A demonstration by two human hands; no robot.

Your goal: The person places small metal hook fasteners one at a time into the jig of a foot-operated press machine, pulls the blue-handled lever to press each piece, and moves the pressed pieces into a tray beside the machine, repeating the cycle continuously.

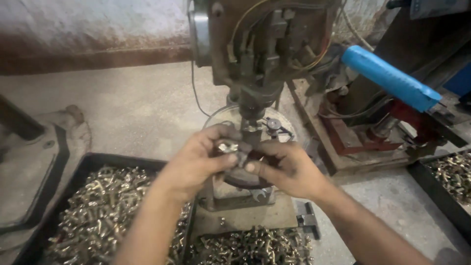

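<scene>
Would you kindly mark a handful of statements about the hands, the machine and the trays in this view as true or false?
1. The left hand pinches a small shiny metal fitting. True.
2. The right hand rests on the blue-sleeved lever. False: it is at the fitting, beside the left hand, apart from the lever.
3. A black tray of brass-coloured parts lies at lower left. True.
4. Both hands work under the head of the machine. True.
5. The tray at the right edge holds nothing. False: it holds metal parts too.
</scene>
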